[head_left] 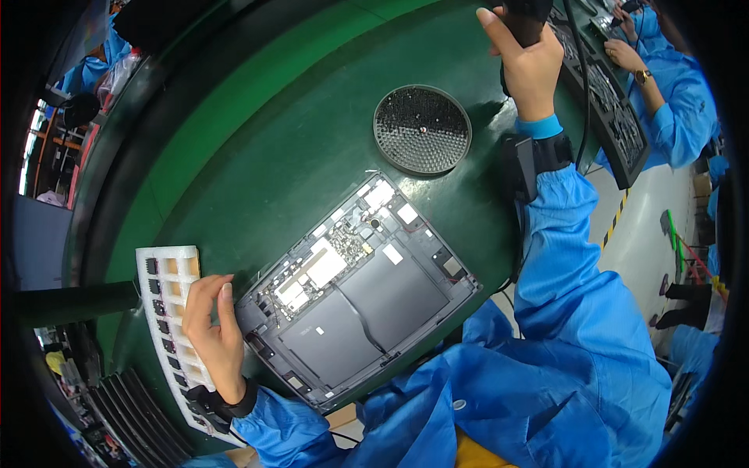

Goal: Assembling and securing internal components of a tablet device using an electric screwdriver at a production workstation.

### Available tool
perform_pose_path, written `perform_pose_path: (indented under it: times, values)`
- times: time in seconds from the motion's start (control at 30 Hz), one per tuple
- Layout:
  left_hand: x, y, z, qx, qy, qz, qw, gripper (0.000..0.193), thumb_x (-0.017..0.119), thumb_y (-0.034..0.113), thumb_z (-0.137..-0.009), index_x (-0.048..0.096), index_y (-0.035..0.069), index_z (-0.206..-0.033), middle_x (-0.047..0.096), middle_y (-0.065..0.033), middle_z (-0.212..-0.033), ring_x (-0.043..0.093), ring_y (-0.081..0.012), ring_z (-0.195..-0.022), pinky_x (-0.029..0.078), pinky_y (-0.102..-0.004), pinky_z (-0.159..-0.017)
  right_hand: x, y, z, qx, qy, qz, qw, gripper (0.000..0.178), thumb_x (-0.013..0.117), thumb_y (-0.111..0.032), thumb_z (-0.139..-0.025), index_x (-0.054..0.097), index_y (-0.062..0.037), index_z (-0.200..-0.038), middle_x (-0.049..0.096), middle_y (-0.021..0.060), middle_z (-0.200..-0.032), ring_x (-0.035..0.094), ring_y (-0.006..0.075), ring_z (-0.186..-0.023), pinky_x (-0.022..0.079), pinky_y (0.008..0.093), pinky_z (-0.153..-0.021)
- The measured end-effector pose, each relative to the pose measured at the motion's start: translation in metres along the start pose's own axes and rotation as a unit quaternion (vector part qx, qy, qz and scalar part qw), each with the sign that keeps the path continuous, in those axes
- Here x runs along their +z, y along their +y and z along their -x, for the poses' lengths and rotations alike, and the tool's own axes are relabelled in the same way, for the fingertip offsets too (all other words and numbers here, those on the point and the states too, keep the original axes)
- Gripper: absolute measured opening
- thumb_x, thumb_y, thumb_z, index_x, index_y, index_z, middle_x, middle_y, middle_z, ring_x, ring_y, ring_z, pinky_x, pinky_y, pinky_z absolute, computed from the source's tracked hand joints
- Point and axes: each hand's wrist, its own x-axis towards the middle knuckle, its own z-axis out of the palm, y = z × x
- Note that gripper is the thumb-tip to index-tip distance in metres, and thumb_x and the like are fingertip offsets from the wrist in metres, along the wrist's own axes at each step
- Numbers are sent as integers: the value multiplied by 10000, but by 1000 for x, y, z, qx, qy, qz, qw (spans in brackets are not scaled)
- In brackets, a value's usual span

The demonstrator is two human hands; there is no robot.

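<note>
In front of me lies an opened laptop base (402, 290), tilted on the green table, its circuit board and large dark battery exposed. My left hand (214, 331) is at its left corner, beside a white foam tray (168, 366) with small black parts in its slots. The left fingers are bent and a little apart, and I see nothing in them. At the top right, my right hand (533, 74) is closed around a thick black handheld tool (527, 22), cut off by the picture's edge. Beyond the laptop stands a round dish (424, 152) of small dark screws in a dimpled plate.
Dark trays of parts (605, 101) line the table's right edge, with a black cable (580, 78) hanging before them. Another person (683, 109) in blue works beyond. Several curved black panels (140, 417) stand at the lower left. A dark bar (74, 303) reaches the foam tray.
</note>
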Motion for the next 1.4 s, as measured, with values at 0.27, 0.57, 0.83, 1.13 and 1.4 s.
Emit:
perform_pose_path:
  times: [0.27, 0.57, 0.83, 1.13, 1.4]
  values:
    - [2, -17, 1, -36, 47, 1, 998, 98, 574, 40, -857, 613, -50, -861, 621, -112, -829, 587, -207, -781, 442, -284, -736, 0, -1, 1, 73, 9, -75, 994, 201, 719, -120, -771, 552, -19, -821, 514, -34, -620, 445, 50, -516, 348, 210, -472]
    - [5, -32, 9, -109, 131, 83, 982, 177, 546, 111, -920, 616, -49, -895, 630, -77, -820, 584, -130, -759, 454, -241, -701, 1, -4, 0, 48, -4, -44, 998, 204, 721, -132, -766, 548, -29, -797, 496, -36, -612, 427, 49, -530, 335, 217, -485]
    - [7, -40, 10, -141, 132, 118, 974, 205, 557, 162, -929, 620, -33, -943, 633, -63, -860, 585, -106, -801, 471, -236, -746, -2, -4, 1, 55, -9, -35, 998, 199, 721, -130, -768, 552, -30, -804, 490, -38, -647, 421, 47, -569, 343, 219, -514]
    - [10, -37, 7, -135, 163, 124, 969, 200, 562, 150, -920, 631, -38, -922, 643, -75, -832, 593, -113, -766, 465, -231, -711, -4, -4, -1, 41, -2, -34, 999, 195, 721, -115, -765, 555, -25, -817, 507, -35, -658, 432, 48, -588, 356, 223, -529]
    - [8, -38, 9, -128, 161, 129, 970, 189, 560, 136, -921, 626, -41, -925, 640, -69, -837, 591, -111, -763, 467, -227, -706, 0, -7, -1, 24, -2, -20, 1000, 207, 725, -137, -763, 549, -32, -793, 503, -33, -617, 427, 58, -532, 349, 224, -491]
